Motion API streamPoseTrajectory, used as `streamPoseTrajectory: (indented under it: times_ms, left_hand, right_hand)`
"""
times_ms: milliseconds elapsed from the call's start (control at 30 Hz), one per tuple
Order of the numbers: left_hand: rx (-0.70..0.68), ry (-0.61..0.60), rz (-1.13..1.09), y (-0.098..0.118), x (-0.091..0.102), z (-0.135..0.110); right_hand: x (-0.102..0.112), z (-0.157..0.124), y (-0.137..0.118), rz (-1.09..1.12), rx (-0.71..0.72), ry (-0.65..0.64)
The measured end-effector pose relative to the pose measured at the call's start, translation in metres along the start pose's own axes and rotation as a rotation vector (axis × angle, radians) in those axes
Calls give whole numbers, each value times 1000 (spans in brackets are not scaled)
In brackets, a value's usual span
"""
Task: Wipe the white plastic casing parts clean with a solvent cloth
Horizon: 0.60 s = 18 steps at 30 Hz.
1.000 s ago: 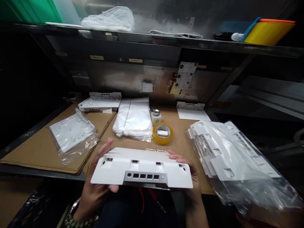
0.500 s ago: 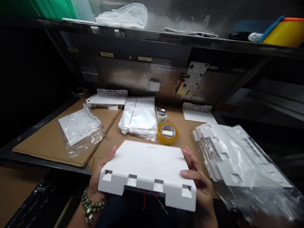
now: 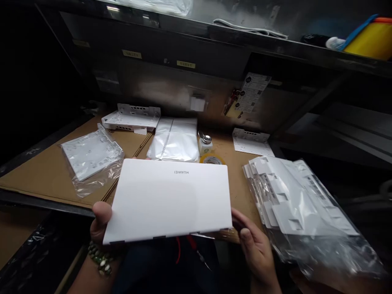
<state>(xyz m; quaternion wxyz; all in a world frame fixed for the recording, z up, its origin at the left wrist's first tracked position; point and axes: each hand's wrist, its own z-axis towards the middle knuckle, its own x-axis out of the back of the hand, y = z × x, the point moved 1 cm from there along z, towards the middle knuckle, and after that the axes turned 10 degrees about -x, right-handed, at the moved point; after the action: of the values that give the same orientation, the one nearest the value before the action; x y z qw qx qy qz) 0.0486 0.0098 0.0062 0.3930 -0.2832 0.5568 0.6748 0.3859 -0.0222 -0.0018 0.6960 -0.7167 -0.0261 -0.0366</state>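
Observation:
A white plastic cover (image 3: pixel 171 200) with HUAWEI lettering, upside down to me, is held up over the front of the bench, its broad flat face in view. My left hand (image 3: pixel 100 222) grips its left edge, thumb at the side and the other fingers mostly hidden. At the lower right corner, my right hand (image 3: pixel 255 247) has its fingers tucked behind the edge, the thumb lower down. Below the cover, a red-handled tool with a thin metal tip (image 3: pixel 197 251) shows against dark clothing.
Bagged white covers (image 3: pixel 294 200) are piled at right, a single bagged one (image 3: pixel 92 153) at left on cardboard (image 3: pixel 39 171). Behind stand white shells (image 3: pixel 131 116), clear bags (image 3: pixel 176 139), a pump bottle (image 3: pixel 206 145), yellow tape (image 3: pixel 211 158) and another shell (image 3: pixel 252 143). A shelf (image 3: pixel 190 26) crosses above.
The cover has tilted up, so its notched edge has turned out of sight and its flat face shows. It has shifted left. My right hand has slid to the lower right corner.

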Motion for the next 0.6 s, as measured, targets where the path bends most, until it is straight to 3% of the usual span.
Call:
streamPoseTrajectory:
  times_ms: [67, 200, 333, 400, 533, 600]
  left_hand:
    - [-17, 53, -116, -3, 1, -1]
    - [-96, 145, -270, -7, -8, 3]
    - [-3, 6, -311, -6, -4, 2]
    - [18, 43, -226, -5, -1, 2]
    - [1, 277, 36, -1, -5, 11]
    - [-8, 306, 100, 0, -7, 14]
  right_hand:
    - [-14, -2, -7, 113, -33, -76]
    - [-29, 0, -9, 193, -73, -69]
    - [-31, 0, -1, 244, -108, -84]
    - [-31, 0, 0, 269, -133, -100]
    - [-33, 0, -4, 275, -147, -124]
    - [-34, 0, -6, 265, -140, -132]
